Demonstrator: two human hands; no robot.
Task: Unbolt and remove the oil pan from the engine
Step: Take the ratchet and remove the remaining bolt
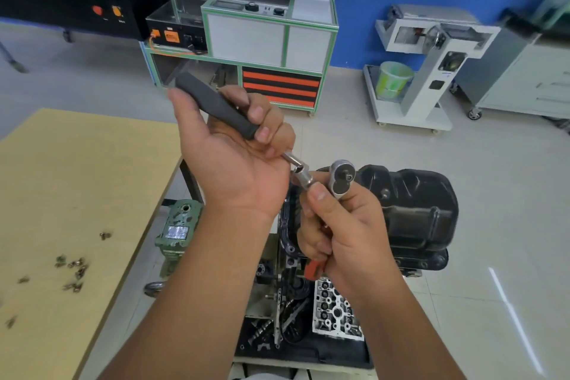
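Far left: tan surface (77, 182), its right edge running diagonally toward the bottom of the view. Loose bolts (72, 271) lie scattered near its left side, well back from that edge.

Just past the edge, lower down: a green chipped machine part (179, 231) on the floor side, with bare pale floor (509, 225) beyond.

Left hand (234, 157) raised, palm up, fingers curled round a dark grey handle (216, 108). The handle's free end points up and left; a short metal shaft leaves the fist toward the lower right, ending in a silver socket (303, 176).

Right hand (342, 231) just beside and below, fingers wrapped round a ratchet wrench (340, 179), its chrome head sticking up above the fist, a bit of red grip showing beneath. The thumb tip touches the socket. Both hands are close together over the engine.

Behind the right hand: black oil pan (410, 210), seated on the engine (336, 311), its rim flange visible at the left and near sides. The aluminium cylinder head lies below the wrists.

Right of the pan: open floor, with a white wheeled cart (431, 71) well apart at the wall.
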